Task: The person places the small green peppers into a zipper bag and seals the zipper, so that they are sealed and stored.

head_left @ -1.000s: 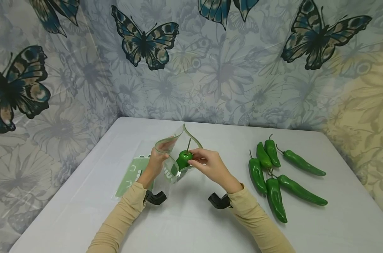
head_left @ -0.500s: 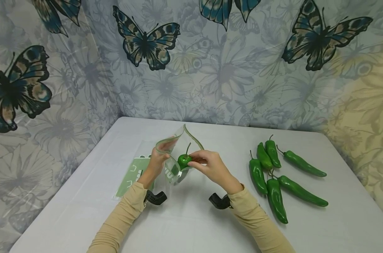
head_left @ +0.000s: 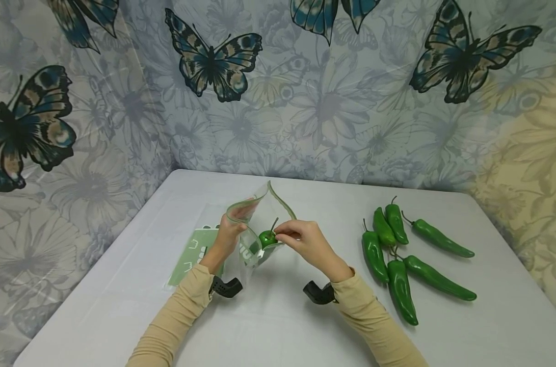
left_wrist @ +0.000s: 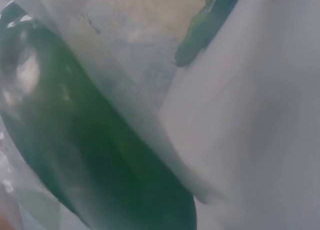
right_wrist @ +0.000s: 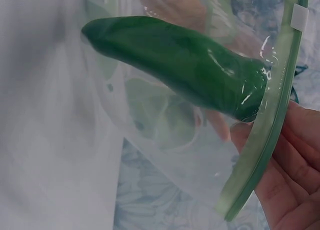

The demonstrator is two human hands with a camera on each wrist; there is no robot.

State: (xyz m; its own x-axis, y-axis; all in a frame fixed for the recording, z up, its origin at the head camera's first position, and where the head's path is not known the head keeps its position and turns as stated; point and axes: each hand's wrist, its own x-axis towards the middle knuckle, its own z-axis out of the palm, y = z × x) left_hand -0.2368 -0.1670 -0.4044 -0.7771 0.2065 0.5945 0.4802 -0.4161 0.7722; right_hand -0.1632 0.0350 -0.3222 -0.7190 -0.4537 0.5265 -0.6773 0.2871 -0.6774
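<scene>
A clear zip bag [head_left: 281, 201] with a green zip edge is held up above the table, its mouth spread open. My left hand [head_left: 227, 235] grips the bag's left side. Inside the bag is a green chili pepper [head_left: 267, 238], its stem pointing up. My right hand [head_left: 303, 237] reaches in at the mouth and pinches the pepper near its stem end. Through the film in the right wrist view, the pepper [right_wrist: 175, 60] lies along the bag and the thumb touches its top. The left wrist view shows the pepper [left_wrist: 95, 125] close up, with no left fingers clearly visible.
Several green chili peppers [head_left: 399, 285] lie grouped on the right of the white table [head_left: 278, 326]. A flat clear package with a green printed panel [head_left: 192, 257] lies left, partly behind the left arm. A butterfly-patterned cloth [head_left: 323, 117] hangs behind the table.
The pepper has sunk lower into the bag, and the right fingers now sit close together at its top. The left hand and the bag have hardly moved.
</scene>
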